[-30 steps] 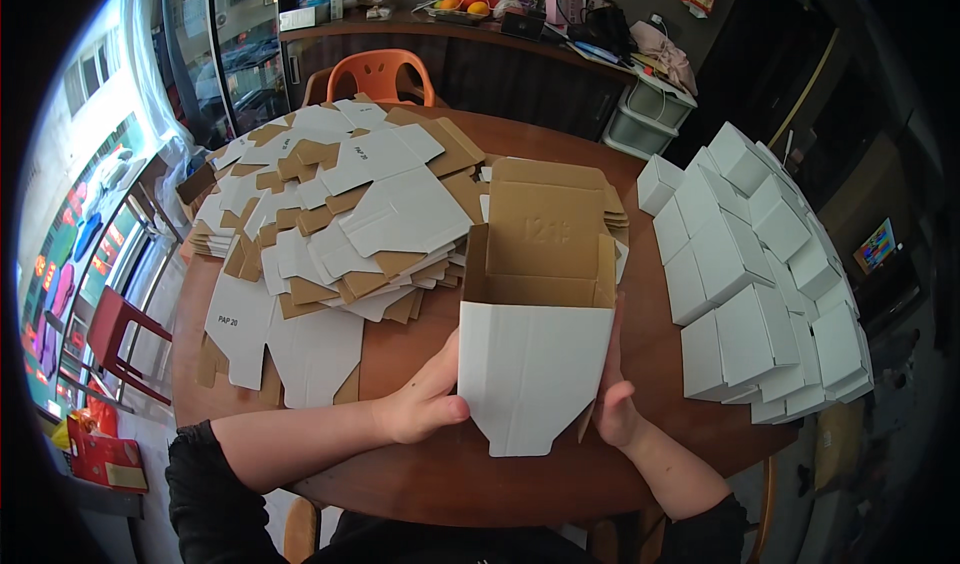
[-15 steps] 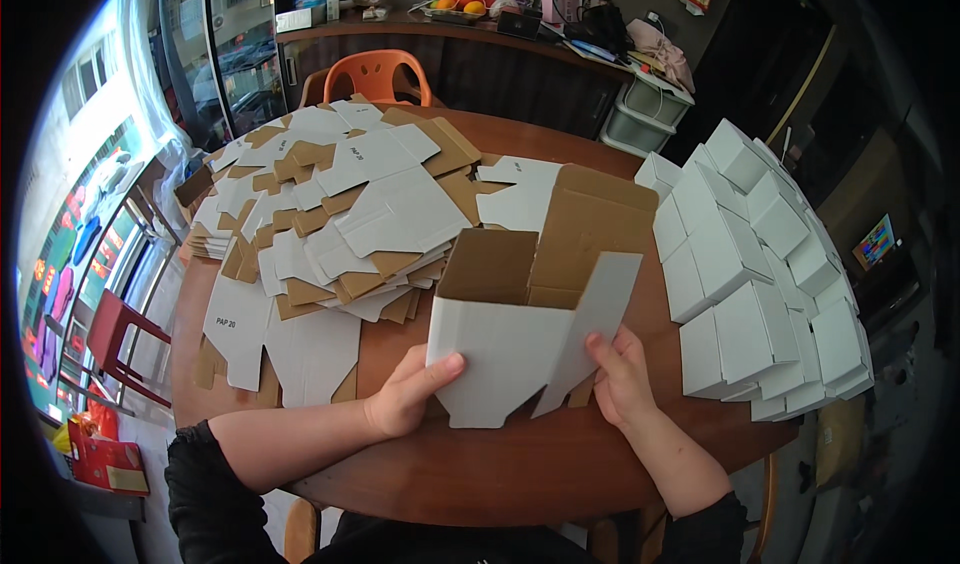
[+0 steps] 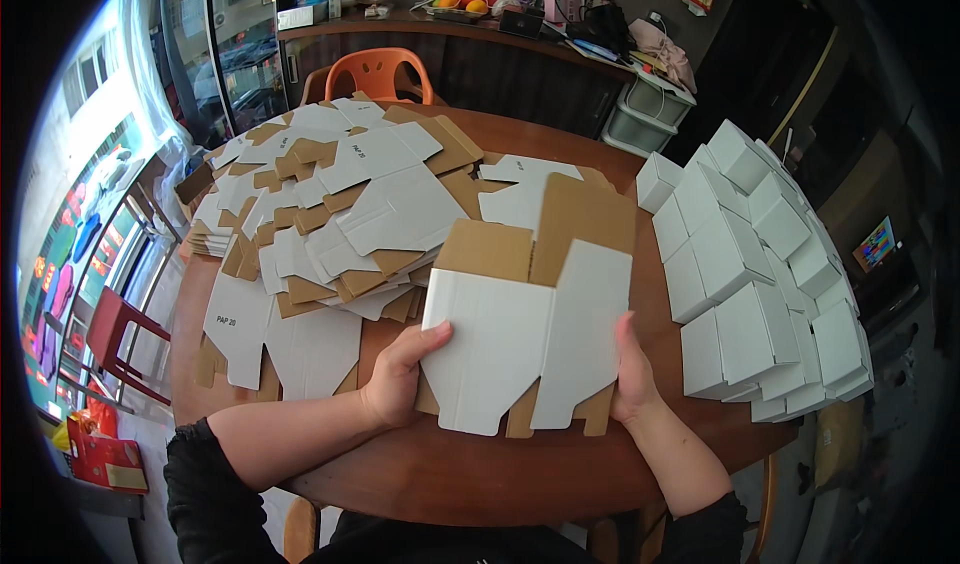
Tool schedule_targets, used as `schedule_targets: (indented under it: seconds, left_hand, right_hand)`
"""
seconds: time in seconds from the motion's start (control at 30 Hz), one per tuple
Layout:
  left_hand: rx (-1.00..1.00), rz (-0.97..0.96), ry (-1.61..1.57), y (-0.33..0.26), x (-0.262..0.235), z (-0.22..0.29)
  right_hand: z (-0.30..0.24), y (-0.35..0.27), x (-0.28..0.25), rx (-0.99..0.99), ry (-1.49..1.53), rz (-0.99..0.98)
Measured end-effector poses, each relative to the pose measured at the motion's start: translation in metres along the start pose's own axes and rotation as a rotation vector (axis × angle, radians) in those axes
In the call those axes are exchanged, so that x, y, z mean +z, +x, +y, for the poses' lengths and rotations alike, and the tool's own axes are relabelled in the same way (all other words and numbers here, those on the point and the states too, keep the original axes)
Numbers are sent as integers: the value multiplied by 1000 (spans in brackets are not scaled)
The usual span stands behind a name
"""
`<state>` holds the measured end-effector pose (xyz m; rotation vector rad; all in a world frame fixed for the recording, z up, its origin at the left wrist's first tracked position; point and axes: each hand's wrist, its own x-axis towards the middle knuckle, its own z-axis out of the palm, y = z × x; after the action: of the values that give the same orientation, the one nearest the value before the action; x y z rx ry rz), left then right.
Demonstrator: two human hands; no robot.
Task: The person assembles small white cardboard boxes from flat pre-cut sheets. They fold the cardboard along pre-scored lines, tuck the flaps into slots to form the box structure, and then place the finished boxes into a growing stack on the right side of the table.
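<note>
Between my two hands, above the near part of the table, is a partly folded cardboard box [image 3: 490, 334], white outside and brown inside. It looks nearly flat, its brown top flaps upright and its notched bottom flaps pointing down. My left hand [image 3: 403, 374] grips the left edge, thumb on the white front panel. My right hand [image 3: 632, 379] holds the right edge, thumb pointing up along it; its other fingers are mostly hidden behind the cardboard. A heap of flat unfolded box blanks [image 3: 400, 209] lies on the left, close to my left hand.
Finished white boxes [image 3: 735, 249] are stacked on the right side of the brown wooden table [image 3: 430, 474]. An orange chair [image 3: 378, 74] stands beyond the far edge. Behind it, a sideboard [image 3: 440, 34] carries fruit, bags and other items. A red stool [image 3: 120, 344] stands at the left.
The box has gone from a half-opened shape to a flatter one, its right panel now level with the front. My right thumb has moved from the panel's face to its edge.
</note>
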<state>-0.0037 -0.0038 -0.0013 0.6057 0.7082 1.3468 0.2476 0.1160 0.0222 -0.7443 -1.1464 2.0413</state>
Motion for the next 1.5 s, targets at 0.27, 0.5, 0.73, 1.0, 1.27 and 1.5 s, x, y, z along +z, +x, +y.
schedule_targets:
  seconds: [0.27, 0.5, 0.73, 1.0, 1.27, 1.5]
  left_hand:
    - [-47, 6, -78, 5, -4, -2]
    - [-55, 69, -189, 5, 3, 3]
    - [-100, 102, -227, 5, 5, 6]
    - [-100, 103, -232, 7, 2, 6]
    - [-84, 71, -233, 6, 4, 4]
    - [-114, 87, -207, 7, 1, 5]
  right_hand:
    - [6, 4, -10, -44, -76, -33]
    - [0, 8, -32, -107, -355, -77]
    - [4, 5, -20, -60, -60, -101]
    - [1, 2, -29, -46, -252, -208]
    - [5, 3, -24, 19, -57, -231]
    - [0, 5, -27, -2, -133, -183]
